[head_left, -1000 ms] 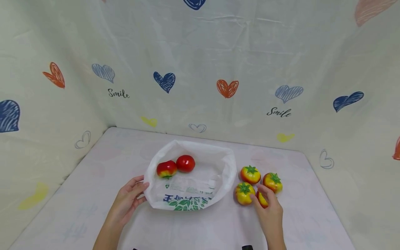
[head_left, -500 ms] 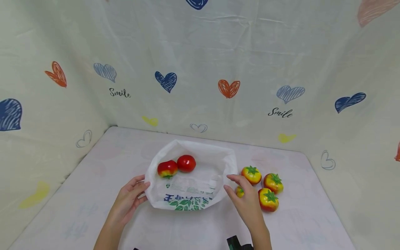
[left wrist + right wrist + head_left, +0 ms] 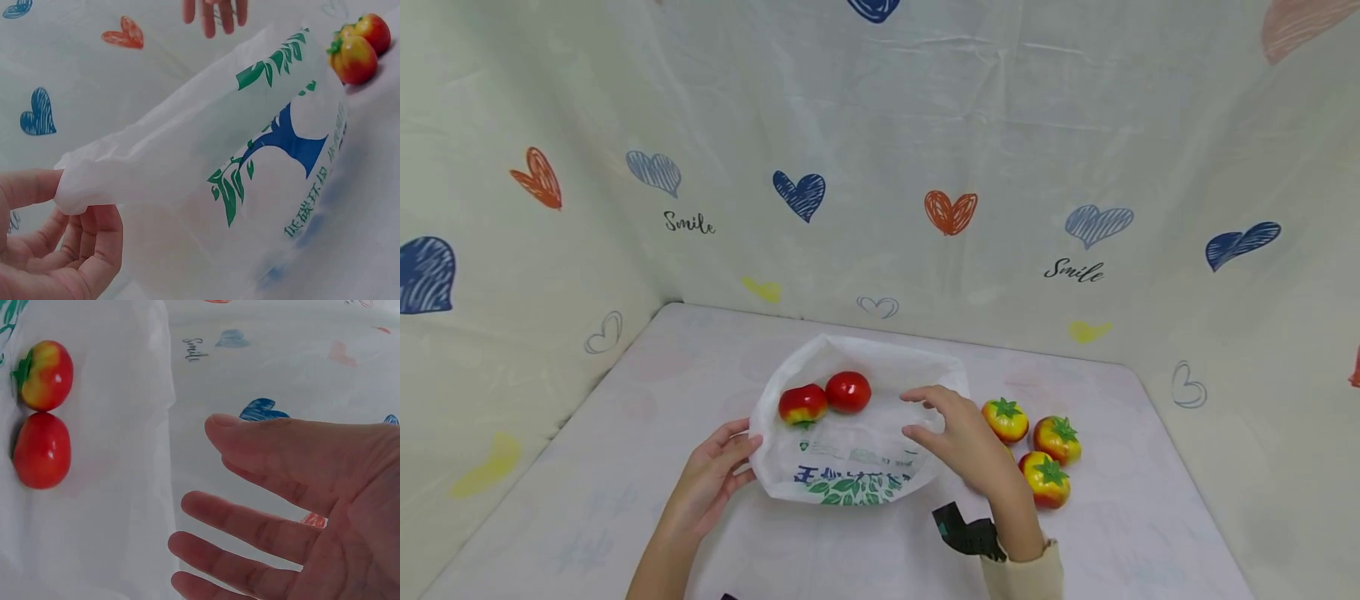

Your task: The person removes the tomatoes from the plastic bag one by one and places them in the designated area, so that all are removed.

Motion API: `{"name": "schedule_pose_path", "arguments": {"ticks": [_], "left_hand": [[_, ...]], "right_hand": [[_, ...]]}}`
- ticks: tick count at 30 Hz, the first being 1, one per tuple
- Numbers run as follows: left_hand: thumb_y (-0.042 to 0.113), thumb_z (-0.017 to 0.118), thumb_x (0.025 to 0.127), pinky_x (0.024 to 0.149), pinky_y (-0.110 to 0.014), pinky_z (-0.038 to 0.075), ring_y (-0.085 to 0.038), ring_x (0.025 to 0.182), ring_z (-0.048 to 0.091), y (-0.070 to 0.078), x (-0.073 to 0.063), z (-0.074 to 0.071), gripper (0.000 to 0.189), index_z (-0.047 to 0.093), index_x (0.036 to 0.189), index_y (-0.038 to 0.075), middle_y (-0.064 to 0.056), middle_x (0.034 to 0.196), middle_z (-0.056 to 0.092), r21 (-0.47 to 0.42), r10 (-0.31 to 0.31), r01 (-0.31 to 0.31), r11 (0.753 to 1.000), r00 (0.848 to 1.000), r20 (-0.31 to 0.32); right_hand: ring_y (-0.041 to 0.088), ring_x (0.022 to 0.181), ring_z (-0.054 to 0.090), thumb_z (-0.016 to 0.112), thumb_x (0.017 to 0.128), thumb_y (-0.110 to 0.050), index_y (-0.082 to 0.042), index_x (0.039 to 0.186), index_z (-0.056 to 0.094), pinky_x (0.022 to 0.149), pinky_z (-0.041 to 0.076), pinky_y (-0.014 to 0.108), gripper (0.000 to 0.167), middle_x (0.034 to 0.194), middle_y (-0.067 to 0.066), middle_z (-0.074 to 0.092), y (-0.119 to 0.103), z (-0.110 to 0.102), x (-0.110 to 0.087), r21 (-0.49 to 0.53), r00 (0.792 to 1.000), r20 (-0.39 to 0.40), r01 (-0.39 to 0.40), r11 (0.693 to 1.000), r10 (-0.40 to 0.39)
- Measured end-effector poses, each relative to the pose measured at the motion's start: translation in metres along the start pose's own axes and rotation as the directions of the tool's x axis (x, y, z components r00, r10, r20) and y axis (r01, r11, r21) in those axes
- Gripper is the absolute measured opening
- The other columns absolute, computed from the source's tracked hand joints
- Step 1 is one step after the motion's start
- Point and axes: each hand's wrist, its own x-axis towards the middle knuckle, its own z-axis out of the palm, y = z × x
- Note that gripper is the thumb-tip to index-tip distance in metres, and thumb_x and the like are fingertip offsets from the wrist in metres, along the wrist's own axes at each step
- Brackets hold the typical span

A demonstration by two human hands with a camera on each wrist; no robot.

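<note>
A white plastic bag point(image 3: 883, 429) with green leaf print lies with its mouth spread wide. Two glossy red tomatoes point(image 3: 848, 392) sit inside it, side by side, one partly yellow. My left hand point(image 3: 718, 471) pinches the bag's left rim between thumb and fingers, plain in the left wrist view, where the bag wall point(image 3: 181, 150) stretches away from it. Over the right part of the bag's mouth is my right hand point(image 3: 958, 433), fingers spread and holding nothing. The right wrist view shows that hand point(image 3: 300, 519) beside the bag's edge, its palm bare.
To the right of the bag stand several red-and-yellow tomatoes point(image 3: 1057, 440) with green tops; my right hand and forearm partly hide them. A black wrist strap point(image 3: 966, 533) shows on the right wrist. A heart-printed curtain point(image 3: 880, 167) rises behind the white table point(image 3: 700, 350).
My right hand has left the tomatoes on the right and moved left and up over the bag's mouth. One tomato there stands slightly further right. My left hand keeps its grip on the rim.
</note>
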Motion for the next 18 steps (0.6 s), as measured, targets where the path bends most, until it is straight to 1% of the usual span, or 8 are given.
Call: {"name": "schedule_pose_path", "arguments": {"ticks": [3, 7, 10, 14, 18], "left_hand": [[0.021, 0.057, 0.093, 0.079, -0.023, 0.054, -0.010, 0.089, 0.061, 0.000, 0.000, 0.000, 0.033, 0.047, 0.121, 0.010, 0.011, 0.097, 0.063, 0.003, 0.001, -0.001, 1.000, 1.000, -0.003], [0.021, 0.057, 0.093, 0.079, -0.024, 0.054, -0.010, 0.089, 0.061, 0.000, -0.001, 0.001, 0.034, 0.047, 0.122, 0.009, 0.011, 0.097, 0.063, 0.003, -0.002, 0.002, 1.000, 1.000, -0.006], [0.021, 0.057, 0.093, 0.080, -0.024, 0.054, -0.010, 0.089, 0.061, 0.000, -0.001, 0.001, 0.034, 0.047, 0.122, 0.009, 0.011, 0.096, 0.063, 0.000, -0.005, 0.005, 1.000, 1.000, -0.007], [0.021, 0.057, 0.093, 0.080, -0.024, 0.054, -0.011, 0.089, 0.060, 0.001, -0.001, 0.001, 0.033, 0.047, 0.122, 0.009, 0.010, 0.096, 0.062, -0.003, 0.001, -0.001, 1.000, 1.000, -0.002], [0.021, 0.057, 0.093, 0.080, -0.024, 0.054, -0.011, 0.089, 0.060, 0.001, -0.002, 0.000, 0.033, 0.047, 0.122, 0.009, 0.011, 0.097, 0.063, -0.003, 0.003, -0.003, 1.000, 1.000, 0.000]], "right_hand": [[0.020, 0.112, 0.054, 0.071, 0.081, -0.023, -0.022, 0.120, 0.059, 0.092, 0.049, 0.041, 0.040, 0.123, -0.003, 0.059, -0.007, 0.000, 0.012, -0.001, 0.997, 0.062, 0.039, 0.999, -0.039], [0.022, 0.112, 0.054, 0.071, 0.082, -0.019, -0.018, 0.120, 0.059, 0.090, 0.051, 0.039, 0.040, 0.125, 0.001, 0.058, -0.013, 0.005, 0.029, -0.001, 0.987, 0.130, 0.099, 0.995, -0.098], [0.023, 0.111, 0.054, 0.070, 0.082, -0.017, -0.015, 0.120, 0.059, 0.090, 0.051, 0.039, 0.039, 0.124, 0.004, 0.059, -0.016, 0.011, 0.041, -0.005, 0.973, 0.175, 0.152, 0.988, -0.148], [0.024, 0.109, 0.054, 0.069, 0.083, -0.015, -0.011, 0.119, 0.060, 0.092, 0.049, 0.039, 0.038, 0.123, 0.008, 0.060, -0.021, 0.021, 0.057, 0.001, 0.948, 0.241, 0.212, 0.977, -0.206], [0.024, 0.110, 0.054, 0.069, 0.083, -0.013, -0.007, 0.118, 0.059, 0.095, 0.047, 0.039, 0.037, 0.121, 0.008, 0.061, -0.023, 0.037, 0.073, 0.012, 0.934, 0.285, 0.221, 0.975, -0.215]]}}
